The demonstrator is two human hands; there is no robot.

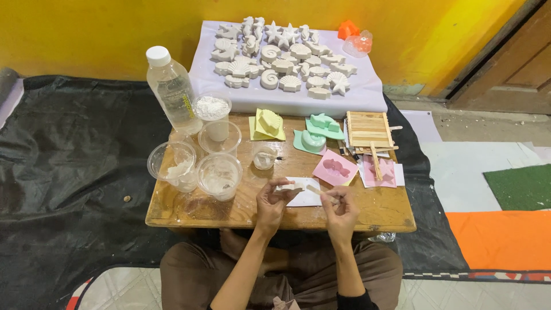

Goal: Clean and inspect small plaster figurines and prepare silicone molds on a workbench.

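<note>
My left hand [272,202] pinches a small white plaster cast [288,186] just above a white sheet of paper [307,198] at the front of the low wooden table [390,215]. My right hand [341,208] holds a thin wooden stick [314,189] whose tip points at the cast. Both hands hover close together over the paper.
Coloured moulds lie mid-table: yellow [267,123], green [313,140], pink [336,168]. Several clear plastic cups [219,175], a cup of white powder [212,107] and a clear bottle [171,89] stand left. Wooden sticks [369,131] sit right. Many white shell casts [284,66] rest on a pale board behind.
</note>
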